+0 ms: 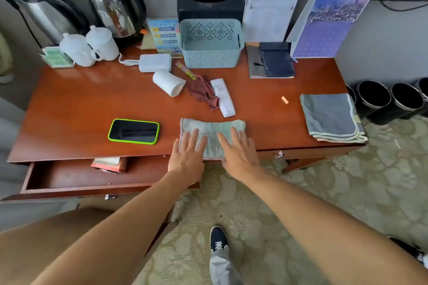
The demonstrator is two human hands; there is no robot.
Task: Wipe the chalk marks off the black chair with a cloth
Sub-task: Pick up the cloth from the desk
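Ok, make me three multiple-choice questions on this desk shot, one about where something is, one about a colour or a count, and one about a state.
1. Where does the phone lie?
A. To the left of the pale green cloth
B. Inside the basket
C. In the drawer

2. How many white lidded cups stand by the kettles?
A. One
B. Two
C. Four

3. What state is the desk's left drawer in?
A. Pulled open
B. Pushed shut
C. Taken out and set on the floor

Answers:
1. A, the green-cased phone lies flat on the desk, left of the cloth that the left hand and right hand press with flat fingers.
2. B, two cups stand side by side in front of the kettles.
3. A, the drawer juts out under the desk edge with its inside showing.
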